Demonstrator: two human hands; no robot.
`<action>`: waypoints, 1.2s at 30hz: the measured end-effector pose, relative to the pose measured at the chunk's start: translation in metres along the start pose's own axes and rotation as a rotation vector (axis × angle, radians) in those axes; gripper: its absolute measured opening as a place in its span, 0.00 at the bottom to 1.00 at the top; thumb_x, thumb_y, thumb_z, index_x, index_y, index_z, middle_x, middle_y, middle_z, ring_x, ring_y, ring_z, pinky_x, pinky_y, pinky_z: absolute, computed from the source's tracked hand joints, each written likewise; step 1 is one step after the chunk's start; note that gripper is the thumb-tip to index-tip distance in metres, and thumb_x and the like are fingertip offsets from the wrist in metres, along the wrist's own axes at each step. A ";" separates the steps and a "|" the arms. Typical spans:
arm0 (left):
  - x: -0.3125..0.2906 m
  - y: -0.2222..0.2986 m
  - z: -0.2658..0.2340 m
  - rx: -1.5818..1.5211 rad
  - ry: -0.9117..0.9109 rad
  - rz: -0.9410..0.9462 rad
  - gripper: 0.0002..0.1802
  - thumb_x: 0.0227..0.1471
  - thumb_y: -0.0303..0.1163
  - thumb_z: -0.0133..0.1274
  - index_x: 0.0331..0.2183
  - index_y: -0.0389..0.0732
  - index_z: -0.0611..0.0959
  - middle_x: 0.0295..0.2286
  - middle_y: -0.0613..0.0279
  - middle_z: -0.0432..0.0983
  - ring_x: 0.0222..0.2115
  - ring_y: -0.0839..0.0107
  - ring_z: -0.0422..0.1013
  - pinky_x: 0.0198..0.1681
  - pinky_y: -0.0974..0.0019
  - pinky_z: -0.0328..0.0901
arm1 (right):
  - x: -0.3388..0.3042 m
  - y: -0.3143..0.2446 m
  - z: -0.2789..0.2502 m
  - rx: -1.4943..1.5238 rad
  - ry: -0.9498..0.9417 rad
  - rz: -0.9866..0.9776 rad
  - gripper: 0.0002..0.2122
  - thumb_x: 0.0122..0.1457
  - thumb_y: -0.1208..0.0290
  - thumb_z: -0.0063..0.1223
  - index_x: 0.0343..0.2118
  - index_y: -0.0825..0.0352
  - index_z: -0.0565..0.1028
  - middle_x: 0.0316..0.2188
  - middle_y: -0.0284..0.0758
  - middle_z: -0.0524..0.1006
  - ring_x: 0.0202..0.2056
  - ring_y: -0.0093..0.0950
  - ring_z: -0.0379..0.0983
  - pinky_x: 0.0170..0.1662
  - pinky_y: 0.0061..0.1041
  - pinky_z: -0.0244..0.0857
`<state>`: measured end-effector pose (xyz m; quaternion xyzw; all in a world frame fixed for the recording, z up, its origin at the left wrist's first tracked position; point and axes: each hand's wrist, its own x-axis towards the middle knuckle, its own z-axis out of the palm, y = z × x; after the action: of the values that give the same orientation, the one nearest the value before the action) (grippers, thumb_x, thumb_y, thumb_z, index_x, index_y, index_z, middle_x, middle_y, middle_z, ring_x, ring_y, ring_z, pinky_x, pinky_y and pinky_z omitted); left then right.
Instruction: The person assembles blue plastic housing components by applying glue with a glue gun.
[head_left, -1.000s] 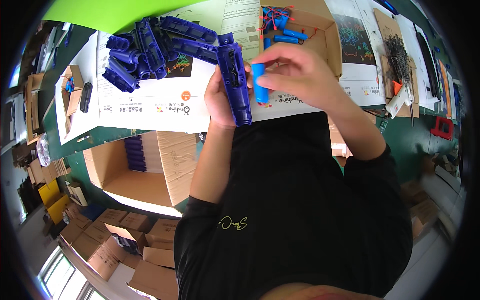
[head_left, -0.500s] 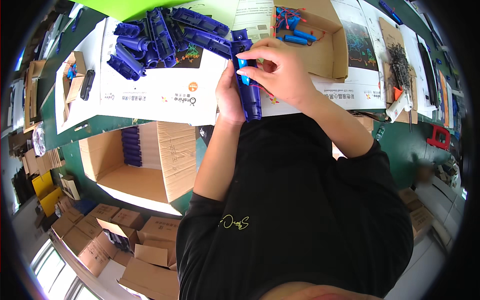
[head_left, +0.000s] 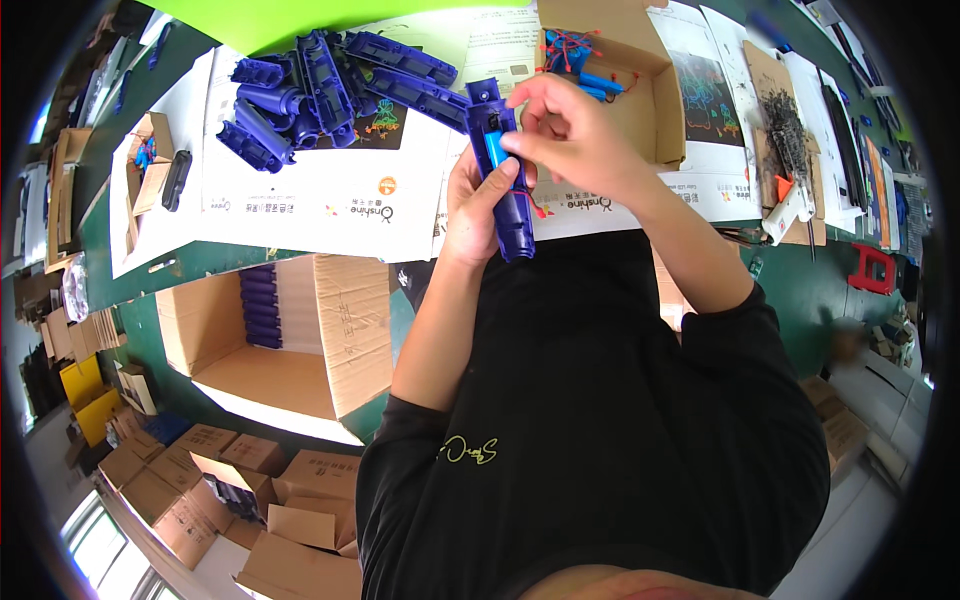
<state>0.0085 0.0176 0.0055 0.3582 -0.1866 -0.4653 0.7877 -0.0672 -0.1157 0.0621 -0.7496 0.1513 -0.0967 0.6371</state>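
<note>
My left hand (head_left: 474, 218) grips a long dark-blue plastic half-shell (head_left: 514, 236) from its left side, with the thumb laid over its hollow. Inside the shell sits a blue cylindrical battery (head_left: 495, 150), partly covered by my fingers. Its red wire (head_left: 536, 205) sticks out at the shell's right side. My right hand (head_left: 585, 145) is open at the shell's upper right, thumb and forefinger apart. The thumb tip is at the battery; whether it touches cannot be made out. Several more blue half-shells (head_left: 325, 90) lie piled on the table to the left.
A cardboard tray (head_left: 655, 125) beyond my right hand holds blue batteries (head_left: 570, 52) with red wires. Black wires (head_left: 785, 125) and a white-and-orange tool (head_left: 790, 212) lie farther right. Below the table edge at left stands an open carton (head_left: 355, 330) with stacked blue shells.
My right thumb and forefinger have spread apart from their pinch on the battery. The shell has shifted slightly right and nearer, and my left thumb now lies across it.
</note>
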 end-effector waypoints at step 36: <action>-0.018 0.022 -0.016 1.144 0.137 0.390 0.04 0.46 0.29 0.52 0.27 0.40 0.79 0.20 0.59 0.75 0.18 0.64 0.71 0.24 0.64 0.66 | 0.203 0.131 -0.367 -0.958 0.836 0.590 0.24 0.50 0.48 0.56 0.31 0.71 0.77 0.30 0.36 0.77 0.27 0.29 0.75 0.31 0.30 0.71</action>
<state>0.0231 0.0459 0.0121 0.7130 -0.4179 -0.1145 0.5513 -0.0151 -0.5448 -0.0139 -0.7756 0.6066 -0.1226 0.1247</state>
